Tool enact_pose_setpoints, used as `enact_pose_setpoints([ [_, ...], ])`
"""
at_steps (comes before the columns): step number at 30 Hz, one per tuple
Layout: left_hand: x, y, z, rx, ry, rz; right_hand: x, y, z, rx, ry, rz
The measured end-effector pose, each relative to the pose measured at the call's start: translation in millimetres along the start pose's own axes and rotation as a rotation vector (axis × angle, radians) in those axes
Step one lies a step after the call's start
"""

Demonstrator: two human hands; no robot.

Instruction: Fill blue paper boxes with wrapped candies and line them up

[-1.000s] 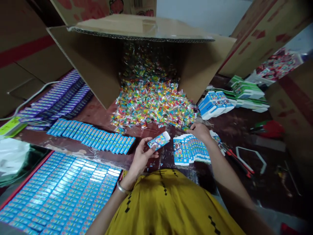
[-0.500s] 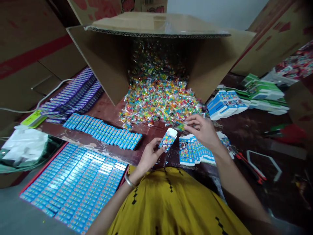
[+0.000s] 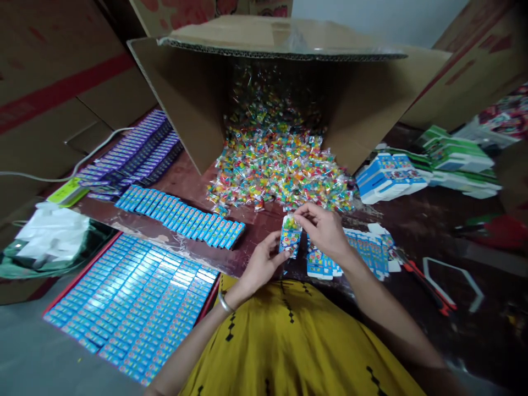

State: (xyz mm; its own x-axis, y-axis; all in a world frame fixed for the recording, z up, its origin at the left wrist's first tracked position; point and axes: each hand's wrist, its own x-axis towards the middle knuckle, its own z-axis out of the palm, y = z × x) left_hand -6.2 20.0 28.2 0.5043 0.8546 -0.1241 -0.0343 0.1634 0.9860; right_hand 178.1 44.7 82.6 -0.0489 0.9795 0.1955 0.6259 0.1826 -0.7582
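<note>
My left hand [image 3: 264, 263] is closed around a small blue candy box [image 3: 291, 242], its open end pointing away from me. At that open end, my right hand [image 3: 322, 228] pinches a small clear packet of colourful candies [image 3: 291, 223]. The packet overlaps the mouth of the box; how far in it sits I cannot tell. Under and beside my right forearm lies a fanned row of flat blue cartons [image 3: 367, 250]. Just beyond both hands, a heap of candy packets [image 3: 280, 170] spills out of a large cardboard box [image 3: 185, 104] lying on its side.
Left of my hands runs a row of closed blue boxes [image 3: 181, 217], with purple boxes [image 3: 136, 148] behind. A red-rimmed tray [image 3: 80, 264] of blue boxes sits lower left. At right are stacked blue cartons [image 3: 388, 179], green cartons [image 3: 457, 154] and a red-handled tool [image 3: 429, 283].
My right hand has come from the edge of the heap to the box mouth, bringing a candy packet. The box in my left hand is now more upright. The whole view has shifted slightly.
</note>
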Motion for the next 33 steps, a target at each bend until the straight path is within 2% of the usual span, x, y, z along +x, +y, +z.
enact_pose_setpoints([
  [4, 1, 2, -0.6, 0.035, 0.077, 0.009, 0, -1, 1, -0.176, -0.026, -0.159],
  [7, 1, 3, -2.0, -0.014, 0.124, 0.019, -3, -2, 0, -0.116, -0.074, -0.214],
  [14, -3, 10, 2.0, -0.12, 0.314, 0.106, -22, 7, 23, 0.304, -0.012, 0.011],
  [18, -5, 13, 1.1, -0.045, 0.294, 0.124, -30, 14, 37, 0.363, 0.007, 0.031],
  [24, -6, 14, -5.6, 0.017, 0.205, 0.091, -31, 19, 40, 0.273, 0.037, 0.042],
  [30, -3, 9, -4.1, -0.146, 0.221, 0.064, -27, 12, 46, 0.541, 0.054, 0.071],
  [33, -4, 6, -2.7, -0.185, 0.245, 0.046, -25, 10, 47, 0.595, 0.033, 0.092],
])
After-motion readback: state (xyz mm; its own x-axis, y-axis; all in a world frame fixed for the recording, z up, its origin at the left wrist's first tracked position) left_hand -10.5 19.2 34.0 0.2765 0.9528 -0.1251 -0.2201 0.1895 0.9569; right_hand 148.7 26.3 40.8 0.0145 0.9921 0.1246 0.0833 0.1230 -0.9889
